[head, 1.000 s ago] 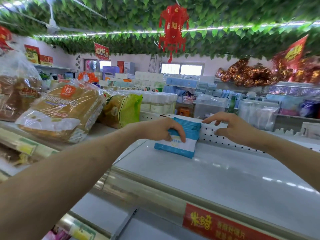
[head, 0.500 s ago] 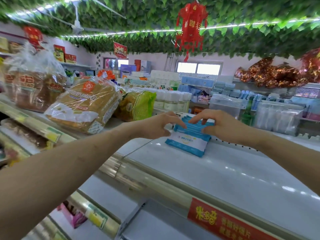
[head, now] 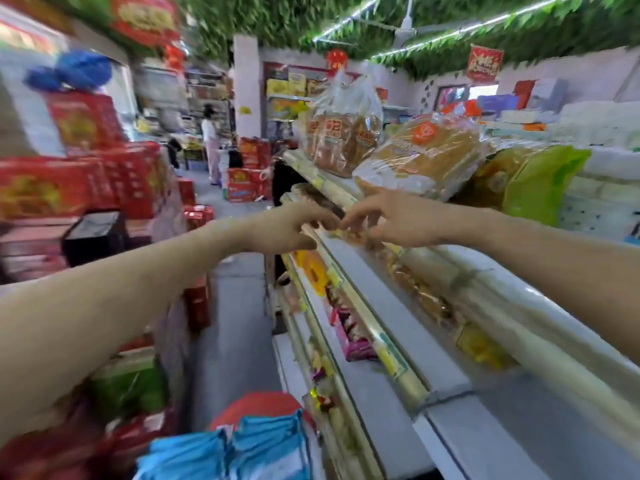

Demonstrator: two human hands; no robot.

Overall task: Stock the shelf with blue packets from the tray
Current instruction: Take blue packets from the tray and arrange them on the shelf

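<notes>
Glossy shelf edge (head: 398, 355) — crinkly blue packets (head: 242, 452) below.

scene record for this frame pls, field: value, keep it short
setting: shop aisle, frame motion-blurred
left hand: empty, fingers loosely curled, in the air by the shelf edge
right hand: empty, fingers spread, close to the left hand
blue packets: stack at the bottom of the view, below both hands
tray: not clearly visible
bread bags: on the top shelf, behind the hands
packet in hand: none
</notes>
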